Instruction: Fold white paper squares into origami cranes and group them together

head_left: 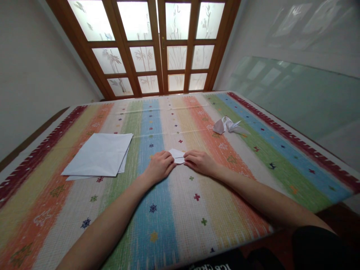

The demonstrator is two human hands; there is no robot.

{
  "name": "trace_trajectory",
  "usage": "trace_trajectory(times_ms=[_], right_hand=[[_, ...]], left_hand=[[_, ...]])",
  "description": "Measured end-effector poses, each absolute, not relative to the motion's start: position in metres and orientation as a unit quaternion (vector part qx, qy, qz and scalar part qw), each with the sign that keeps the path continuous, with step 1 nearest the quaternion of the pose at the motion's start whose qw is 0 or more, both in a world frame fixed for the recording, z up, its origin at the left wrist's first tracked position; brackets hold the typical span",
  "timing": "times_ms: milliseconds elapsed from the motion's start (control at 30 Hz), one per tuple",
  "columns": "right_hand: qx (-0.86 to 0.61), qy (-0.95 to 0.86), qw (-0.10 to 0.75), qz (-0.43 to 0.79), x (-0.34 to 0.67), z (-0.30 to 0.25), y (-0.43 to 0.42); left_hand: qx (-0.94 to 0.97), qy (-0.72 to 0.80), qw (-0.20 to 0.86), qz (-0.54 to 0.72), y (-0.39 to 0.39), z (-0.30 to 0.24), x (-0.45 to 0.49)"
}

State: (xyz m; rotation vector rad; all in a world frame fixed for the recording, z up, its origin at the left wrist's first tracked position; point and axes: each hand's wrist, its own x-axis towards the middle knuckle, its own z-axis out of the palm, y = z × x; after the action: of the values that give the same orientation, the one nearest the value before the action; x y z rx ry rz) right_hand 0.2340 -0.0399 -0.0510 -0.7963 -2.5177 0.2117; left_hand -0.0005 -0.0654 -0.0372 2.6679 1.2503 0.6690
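A small folded piece of white paper (177,154) lies near the middle of the table, between my two hands. My left hand (161,165) has its fingers closed on the paper's left side. From the other side, my right hand (199,162) pinches the right edge, fingertips bent down against it. A dark line, like a crease or gap, runs across the paper between the fingers. Parts of both side edges are hidden under my fingertips.
A stack of white paper sheets (98,154) lies to the left. Folded white paper figures, crane-like (227,125), sit at the right. A striped tablecloth (188,225) covers the table. Beyond stand wooden doors with frosted panes (161,80); a pale glass panel (292,97) is at right.
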Motion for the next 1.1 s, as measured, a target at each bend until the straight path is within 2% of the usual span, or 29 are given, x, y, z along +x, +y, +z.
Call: trace_trajectory(times_ms=[200, 367, 633, 767, 1100], right_hand=[[-0.317, -0.907, 0.25, 0.121, 0.233, -0.044, -0.036], [-0.321, -0.913, 0.232, 0.103, 0.232, -0.041, -0.028], [-0.253, -0.938, 0.217, 0.092, 0.233, -0.044, -0.026], [-0.264, -0.932, 0.214, 0.124, 0.231, -0.043, -0.025], [-0.39, -0.886, 0.152, 0.199, 0.224, -0.025, -0.023]], left_hand=[[0.832, 0.466, 0.141, 0.265, -0.058, -0.038, 0.005], [0.821, 0.467, 0.175, 0.279, -0.057, -0.036, 0.004], [0.898, 0.384, 0.031, 0.212, -0.066, -0.041, 0.004], [0.912, 0.374, 0.013, 0.168, -0.069, -0.041, 0.009], [0.79, 0.516, 0.203, 0.263, -0.061, -0.037, 0.014]])
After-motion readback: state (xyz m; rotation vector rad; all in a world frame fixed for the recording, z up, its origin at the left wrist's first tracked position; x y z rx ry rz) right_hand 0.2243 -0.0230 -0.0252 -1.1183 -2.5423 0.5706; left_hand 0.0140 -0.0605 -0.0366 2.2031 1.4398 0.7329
